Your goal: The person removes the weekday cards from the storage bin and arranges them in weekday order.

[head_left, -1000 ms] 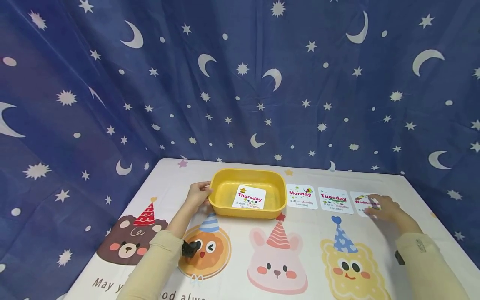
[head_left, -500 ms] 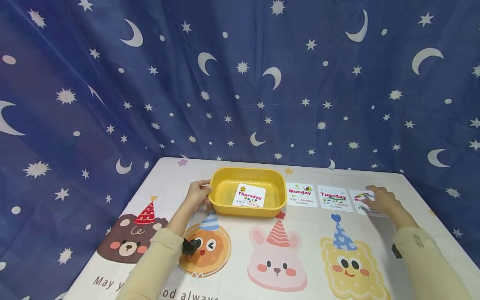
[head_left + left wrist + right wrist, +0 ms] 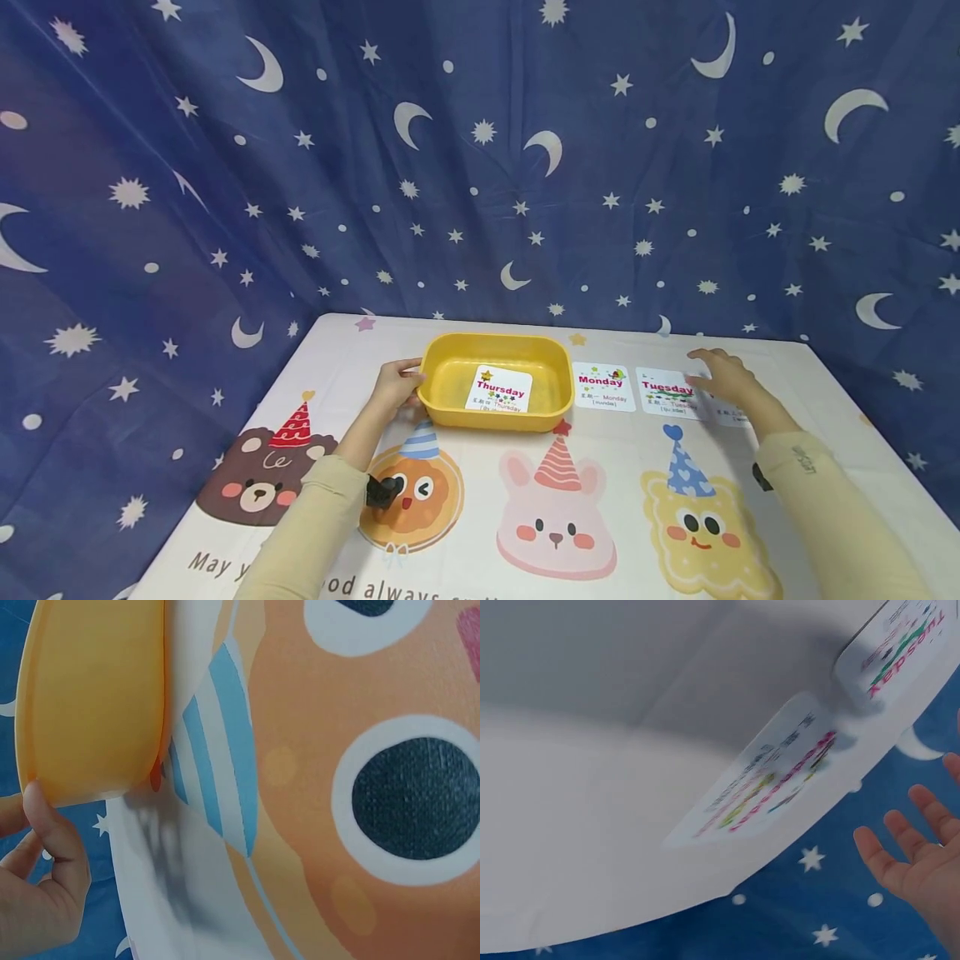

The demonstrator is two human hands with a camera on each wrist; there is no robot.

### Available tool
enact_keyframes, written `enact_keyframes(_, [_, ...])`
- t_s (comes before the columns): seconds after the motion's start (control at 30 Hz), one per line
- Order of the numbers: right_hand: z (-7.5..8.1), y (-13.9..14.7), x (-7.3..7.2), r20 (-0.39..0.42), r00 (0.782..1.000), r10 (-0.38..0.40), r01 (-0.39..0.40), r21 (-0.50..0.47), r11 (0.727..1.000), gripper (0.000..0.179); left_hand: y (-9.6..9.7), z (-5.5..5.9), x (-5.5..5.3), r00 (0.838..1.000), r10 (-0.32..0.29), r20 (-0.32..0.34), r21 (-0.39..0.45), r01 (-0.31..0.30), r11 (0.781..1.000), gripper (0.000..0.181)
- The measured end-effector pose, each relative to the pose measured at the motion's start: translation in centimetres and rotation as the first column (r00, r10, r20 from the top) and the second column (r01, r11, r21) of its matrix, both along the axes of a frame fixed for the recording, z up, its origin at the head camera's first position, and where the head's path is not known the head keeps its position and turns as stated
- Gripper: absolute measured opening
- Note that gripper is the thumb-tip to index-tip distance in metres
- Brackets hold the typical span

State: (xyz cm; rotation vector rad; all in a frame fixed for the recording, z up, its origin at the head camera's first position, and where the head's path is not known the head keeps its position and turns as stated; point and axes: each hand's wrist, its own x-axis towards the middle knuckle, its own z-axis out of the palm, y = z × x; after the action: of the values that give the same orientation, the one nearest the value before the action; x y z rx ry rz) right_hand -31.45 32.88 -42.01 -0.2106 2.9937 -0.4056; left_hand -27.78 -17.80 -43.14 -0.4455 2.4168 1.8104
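Note:
My left hand [image 3: 395, 387] pinches the left end of a yellow plastic basin [image 3: 495, 423]; the left wrist view shows the thumb on its rim. Inside the basin a Thursday card [image 3: 501, 390] leans face up. Right of it, a Monday card [image 3: 603, 388] and a Tuesday card [image 3: 663, 390] lie in a row on the table. My right hand [image 3: 727, 382] is above the table by the Tuesday card's right edge, fingers spread and holding nothing. It hides most of the Wednesday card [image 3: 735, 415], which lies flat in the right wrist view.
A white tablecloth [image 3: 450, 500] printed with cartoon party animals covers the table. Behind its far edge hangs a dark blue curtain [image 3: 480, 208] with moons and stars. A black strap piece [image 3: 382, 492] shows at my left wrist.
My right hand has let go of the Wednesday card, lifted off it and moved left toward the Tuesday card. My left hand and the basin have stayed put.

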Motion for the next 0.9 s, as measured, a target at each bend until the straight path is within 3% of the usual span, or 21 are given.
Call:
enact_keyframes(0.2, [-0.1,-2.0,-0.6,-0.003,0.999,0.051,-0.051,-0.002,0.999,0.052,0.0,-0.1,0.0,1.000,0.000,0.006,0.017,0.000,1.000,0.042])
enact_keyframes(0.37, [0.2,-4.0,-1.3,-0.058,0.993,0.103,-0.106,-0.042,0.993,0.049,-0.1,-0.1,0.1,1.000,-0.003,0.017,0.023,0.002,1.000,0.042])
enact_keyframes(0.57, [1.6,-7.6,-2.1,-0.106,0.979,0.171,-0.186,-0.153,0.970,0.046,-0.2,-0.1,-0.1,1.000,0.000,0.009,0.032,-0.001,0.999,0.041])
enact_keyframes(0.9, [3.6,-12.9,-2.9,-0.152,0.954,0.259,-0.282,-0.165,0.945,0.042,-0.2,0.0,0.0,1.000,0.000,0.012,0.023,0.000,1.000,0.041])
